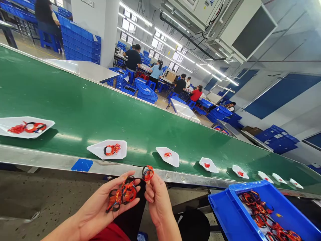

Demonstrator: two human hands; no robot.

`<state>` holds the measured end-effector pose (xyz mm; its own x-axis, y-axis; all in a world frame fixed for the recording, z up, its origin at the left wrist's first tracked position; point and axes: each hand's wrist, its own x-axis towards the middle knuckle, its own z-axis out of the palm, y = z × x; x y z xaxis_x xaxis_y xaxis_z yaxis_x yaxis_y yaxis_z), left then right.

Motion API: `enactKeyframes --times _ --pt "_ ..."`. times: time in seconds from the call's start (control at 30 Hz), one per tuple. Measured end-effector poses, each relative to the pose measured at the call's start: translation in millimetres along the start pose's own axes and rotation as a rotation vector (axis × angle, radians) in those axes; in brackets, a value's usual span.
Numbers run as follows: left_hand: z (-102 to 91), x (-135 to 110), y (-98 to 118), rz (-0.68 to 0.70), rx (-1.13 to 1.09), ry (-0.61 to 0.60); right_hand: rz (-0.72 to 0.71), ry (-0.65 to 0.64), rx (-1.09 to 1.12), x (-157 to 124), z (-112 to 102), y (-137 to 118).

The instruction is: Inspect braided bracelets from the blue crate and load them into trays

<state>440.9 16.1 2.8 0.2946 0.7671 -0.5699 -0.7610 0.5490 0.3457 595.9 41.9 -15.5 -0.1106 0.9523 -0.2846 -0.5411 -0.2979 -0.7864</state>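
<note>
Factory floor, long green conveyor belt (75, 107) stretching across the view, steel edge rail (100, 167) closest to the person, one blue patch (82, 165) on the rail.

Belt count: eight white trays (168, 157) in a single row. Nearest five carry red bits, first two also show black loops. Last three too small to tell.

Left hand (107, 201): palm up, fingers spread, not closed. Tangled bunch of red-and-black loops (122, 195) lying on it, exact count unclear. Right hand (155, 201): thumb and fingers pressed together, pinching one red-and-black loop (147, 173) up by the fingertips, just short of the rail from this view. Hands just beside each other, over the person's red garment (107, 232).

Lower right: blue plastic tray (223, 214), a second blue rim overlapping it, heap of similar loops (268, 211) inside, too tangled to count.

Past the belt: about seven co-workers (156, 72) at benches, exact count uncertain, some partly hidden. Stacks of blue crates (80, 43) by a white pillar (107, 33), more crates (278, 139) on the right. Overhead air-handling unit (240, 30) at top right.
</note>
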Motion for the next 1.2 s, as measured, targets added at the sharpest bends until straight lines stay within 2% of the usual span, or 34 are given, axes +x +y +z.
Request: enactKeyframes --times 0.17,0.3,0.4,0.47,0.53,0.73,0.83,0.9,1.03,1.07,1.13,1.2 --pt "4.1 1 -2 0.016 0.011 0.016 0.195 -0.069 0.306 -2 -5 -1" --pt "5.8 2 -4 0.026 0.041 0.027 0.212 -0.146 0.397 -2 -10 -1" --pt "5.3 3 -4 0.039 0.059 0.032 0.194 -0.149 0.388 -2 -12 2" --pt "4.9 3 -3 0.041 0.051 0.031 0.145 -0.123 0.318 -1 -13 1" --pt "5.1 3 -2 0.049 0.030 0.028 0.030 -0.055 0.137 2 -13 -4" --pt "11.3 1 1 0.069 0.005 0.015 -0.556 0.288 -0.831 30 -23 -50" --pt "12.4 2 0 0.067 0.001 -0.007 -0.636 0.357 -1.116 32 -25 -59" --pt "11.3 4 0 0.071 -0.003 -0.016 -0.588 0.287 -1.124 20 -19 -52" --pt "8.7 7 -2 0.098 0.032 -0.015 -0.485 -0.020 -1.085 -16 0 -22" --pt "8.7 7 -2 0.099 0.046 -0.012 -0.496 -0.049 -1.082 -22 3 -16" --pt "9.5 8 -4 0.084 0.063 -0.006 -0.498 -0.027 -0.992 -27 4 -6" --pt "11.3 7 -7 0.057 0.055 -0.018 -0.365 0.012 -0.722 -26 -2 -4"
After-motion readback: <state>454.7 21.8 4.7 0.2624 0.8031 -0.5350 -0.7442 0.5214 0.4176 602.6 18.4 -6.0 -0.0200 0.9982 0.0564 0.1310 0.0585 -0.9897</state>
